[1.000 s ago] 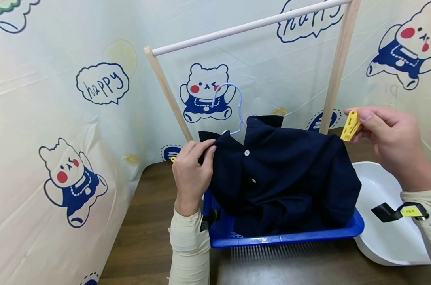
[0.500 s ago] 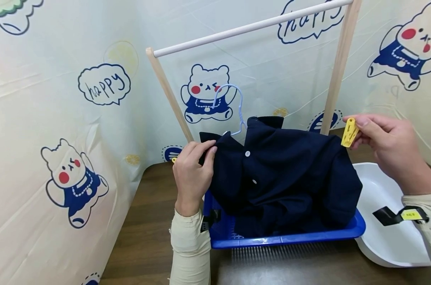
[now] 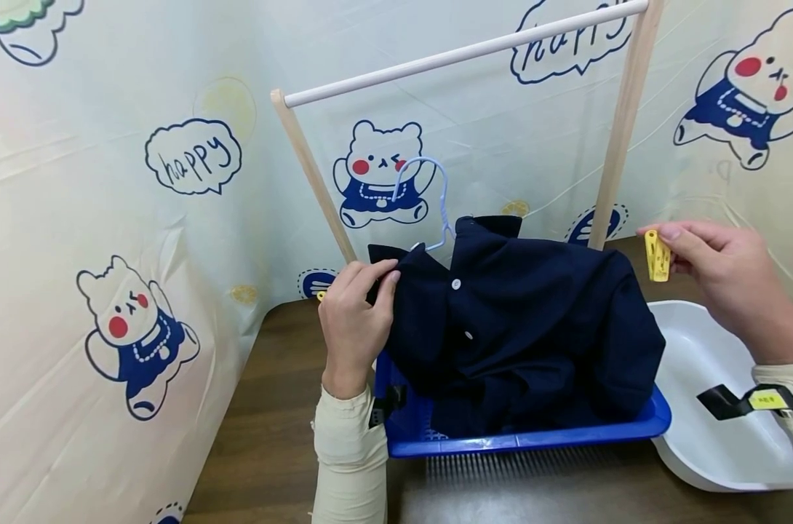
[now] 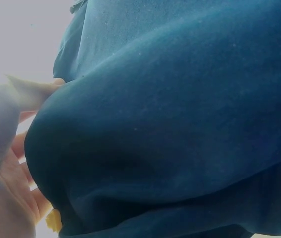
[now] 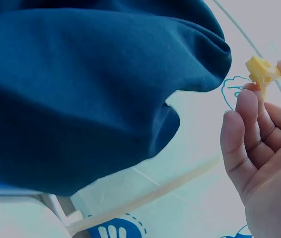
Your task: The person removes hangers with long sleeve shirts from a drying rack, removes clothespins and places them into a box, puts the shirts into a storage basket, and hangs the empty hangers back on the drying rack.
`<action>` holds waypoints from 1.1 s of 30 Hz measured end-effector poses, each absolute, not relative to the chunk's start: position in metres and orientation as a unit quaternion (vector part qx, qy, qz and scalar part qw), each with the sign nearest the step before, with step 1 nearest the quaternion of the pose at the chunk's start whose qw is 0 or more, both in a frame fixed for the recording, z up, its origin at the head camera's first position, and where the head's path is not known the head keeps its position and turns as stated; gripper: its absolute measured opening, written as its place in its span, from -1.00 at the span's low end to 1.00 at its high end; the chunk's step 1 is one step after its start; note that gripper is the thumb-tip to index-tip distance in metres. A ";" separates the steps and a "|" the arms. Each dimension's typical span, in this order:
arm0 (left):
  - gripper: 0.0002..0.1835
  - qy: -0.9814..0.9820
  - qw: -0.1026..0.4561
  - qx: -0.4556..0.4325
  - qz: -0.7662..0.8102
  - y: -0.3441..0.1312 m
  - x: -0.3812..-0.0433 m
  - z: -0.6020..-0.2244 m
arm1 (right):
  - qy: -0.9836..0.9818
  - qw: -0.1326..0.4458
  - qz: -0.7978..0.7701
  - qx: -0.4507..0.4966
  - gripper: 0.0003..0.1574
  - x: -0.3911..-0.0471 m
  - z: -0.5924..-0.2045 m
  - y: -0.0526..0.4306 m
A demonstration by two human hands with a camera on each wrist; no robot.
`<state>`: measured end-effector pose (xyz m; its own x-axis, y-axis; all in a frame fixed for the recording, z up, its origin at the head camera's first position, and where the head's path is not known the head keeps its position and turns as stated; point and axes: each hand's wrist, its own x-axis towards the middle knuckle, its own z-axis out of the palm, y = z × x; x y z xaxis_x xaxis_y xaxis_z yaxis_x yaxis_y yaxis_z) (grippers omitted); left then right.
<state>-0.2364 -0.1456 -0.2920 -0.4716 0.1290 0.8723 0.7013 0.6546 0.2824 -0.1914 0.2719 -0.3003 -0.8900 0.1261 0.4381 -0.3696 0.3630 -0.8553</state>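
Observation:
A dark navy shirt (image 3: 527,313) with white buttons is on a light blue hanger (image 3: 444,200), whose hook stands up above the collar. My left hand (image 3: 353,313) pinches the shirt at its left shoulder by the collar. Just beyond that hand, a bit of a second yellow clothespin (image 4: 54,220) shows at the cloth's edge; what it is fixed to is hidden. Away from the shirt's right shoulder, my right hand (image 3: 724,280) holds a yellow clothespin (image 3: 658,256) between thumb and index finger. In the right wrist view its other fingers are loosely bent beside the shirt's sleeve.
The shirt's lower part lies in a blue basket (image 3: 521,442) on the brown table (image 3: 252,429). A white tub (image 3: 698,466) stands at the right. Behind rises a wooden rack with a white rod (image 3: 468,54), in front of a printed curtain (image 3: 193,44).
My right hand has dropped slightly and shifted a little right, and the clothespin in it has turned more upright. My left hand and the shirt are nearly still.

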 end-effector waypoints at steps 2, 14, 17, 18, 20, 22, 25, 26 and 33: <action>-0.85 -0.794 0.442 -0.262 -0.323 -0.146 -0.236 -0.293 | -0.811 0.207 0.545 0.057 -0.60 -0.191 -0.303 0.274; -0.86 -0.793 0.444 -0.265 -0.321 -0.147 -0.236 -0.291 | -0.867 0.134 0.477 0.046 -0.63 -0.191 -0.312 0.282; -0.86 -0.794 0.444 -0.264 -0.322 -0.147 -0.236 -0.291 | -0.888 0.114 0.443 0.039 -0.48 -0.192 -0.312 0.285; -0.86 -0.794 0.443 -0.264 -0.322 -0.147 -0.236 -0.291 | -0.897 0.102 0.429 0.034 -0.46 -0.192 -0.312 0.286; -0.86 -0.794 0.443 -0.263 -0.323 -0.147 -0.237 -0.291 | -0.911 0.079 0.404 0.028 -0.41 -0.193 -0.313 0.287; -0.86 -0.794 0.442 -0.263 -0.323 -0.147 -0.236 -0.291 | -0.919 0.053 0.390 0.034 -0.41 -0.194 -0.315 0.289; -0.86 -0.796 0.440 -0.264 -0.321 -0.147 -0.236 -0.292 | -0.927 0.024 0.372 0.038 -0.40 -0.194 -0.319 0.292; -0.86 -0.796 0.440 -0.264 -0.321 -0.147 -0.236 -0.292 | -0.929 0.017 0.368 0.040 -0.41 -0.193 -0.321 0.293; -0.85 -0.793 0.442 -0.268 -0.322 -0.147 -0.235 -0.291 | -0.941 -0.007 0.334 0.046 -0.39 -0.192 -0.329 0.299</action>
<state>-0.2354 -0.1469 -0.2915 -0.4646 0.1406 0.8743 0.7108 0.6481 0.2735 -0.1917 0.2986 -0.3288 -0.9957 -0.0906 0.0171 -0.0811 0.7726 -0.6296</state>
